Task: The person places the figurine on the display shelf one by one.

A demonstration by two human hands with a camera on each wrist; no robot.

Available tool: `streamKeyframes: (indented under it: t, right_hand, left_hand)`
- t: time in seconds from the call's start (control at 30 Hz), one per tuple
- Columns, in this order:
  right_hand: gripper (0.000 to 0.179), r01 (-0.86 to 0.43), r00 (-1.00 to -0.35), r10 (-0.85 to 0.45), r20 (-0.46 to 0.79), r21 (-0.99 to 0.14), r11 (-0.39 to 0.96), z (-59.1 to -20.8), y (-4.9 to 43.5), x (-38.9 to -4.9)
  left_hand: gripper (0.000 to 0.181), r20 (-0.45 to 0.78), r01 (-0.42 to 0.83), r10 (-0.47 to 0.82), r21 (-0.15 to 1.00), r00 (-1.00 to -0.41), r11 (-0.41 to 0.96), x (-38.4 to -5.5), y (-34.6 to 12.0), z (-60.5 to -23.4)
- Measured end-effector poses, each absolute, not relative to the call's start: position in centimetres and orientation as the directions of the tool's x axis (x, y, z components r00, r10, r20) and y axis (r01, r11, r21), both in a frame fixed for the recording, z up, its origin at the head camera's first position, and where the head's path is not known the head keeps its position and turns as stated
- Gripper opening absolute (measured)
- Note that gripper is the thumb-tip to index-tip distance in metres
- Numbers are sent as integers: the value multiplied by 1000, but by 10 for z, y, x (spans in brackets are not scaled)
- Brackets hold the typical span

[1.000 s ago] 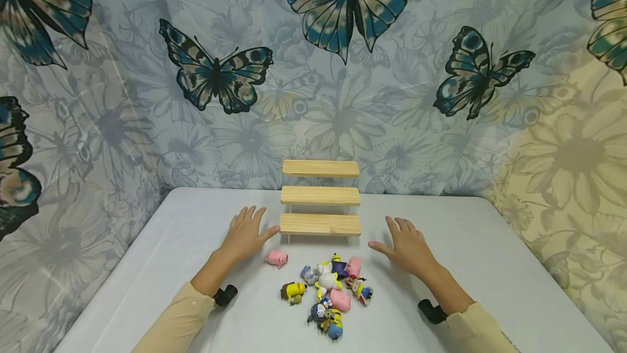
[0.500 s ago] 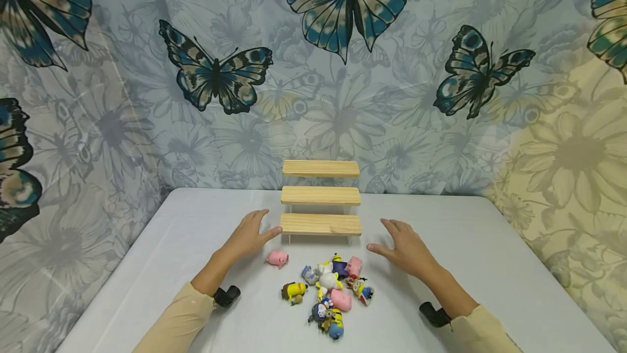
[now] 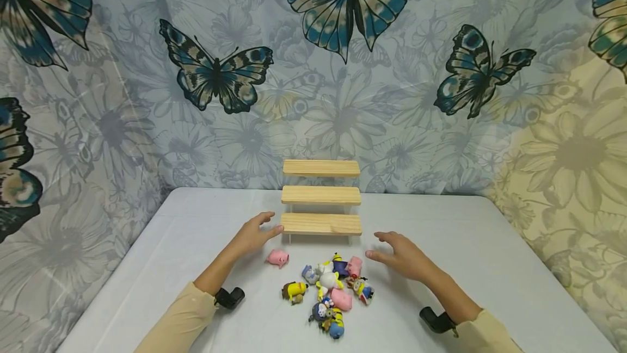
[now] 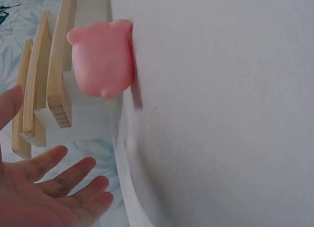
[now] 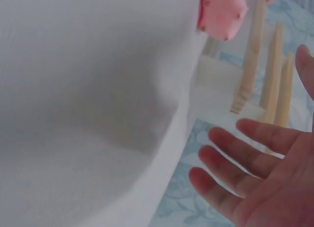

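Note:
A three-step wooden shelf [image 3: 321,224] stands at the back middle of the table. My left hand [image 3: 252,236] hovers at its left end, thumb tip right at the lowest board's corner, holding nothing. To the shelf's right, a short way off, is my right hand [image 3: 404,256], fingers spread and bare. Just below the left hand lies a pink pig figure [image 3: 277,258], large in the left wrist view. In front of the shelf is a pile of small toy figures: a white and yellow one [image 3: 329,281], another pink pig [image 3: 341,299] and several minion-like figures [image 3: 336,324].
A yellow and brown figure [image 3: 294,291] lies left of the pile. The white-covered table [image 3: 421,211] ends at a butterfly-printed cloth backdrop [image 3: 343,113]. Black wrist cameras [image 3: 436,320] hang below both wrists.
My right hand has lowered slightly and moved a little left, toward the figures. The left hand has turned, its fingers drawn in somewhat, and shifted slightly right. The figures and shelf stay put.

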State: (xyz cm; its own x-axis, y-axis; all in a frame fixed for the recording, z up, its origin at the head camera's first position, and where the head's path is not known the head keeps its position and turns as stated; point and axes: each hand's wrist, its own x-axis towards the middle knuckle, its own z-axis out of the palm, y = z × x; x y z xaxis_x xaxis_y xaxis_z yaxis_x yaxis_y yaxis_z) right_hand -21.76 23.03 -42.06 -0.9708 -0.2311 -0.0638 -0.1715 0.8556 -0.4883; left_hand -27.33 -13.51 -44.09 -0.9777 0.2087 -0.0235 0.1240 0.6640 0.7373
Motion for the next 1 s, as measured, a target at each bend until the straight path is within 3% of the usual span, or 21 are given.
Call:
streamKeyframes:
  t: [0.53, 1.0]
  right_hand:
    - [54, -229, -935, -340, -101, -559, 797, -421, 220, -206]
    - [26, -316, -835, -526, -161, -641, 699, -431, 214, -201]
  left_hand:
    - [56, -69, 46, 178, 820, -982, 570, -277, -127, -441]
    - [47, -128, -80, 73, 885, -989, 458, -276, -118, -448]
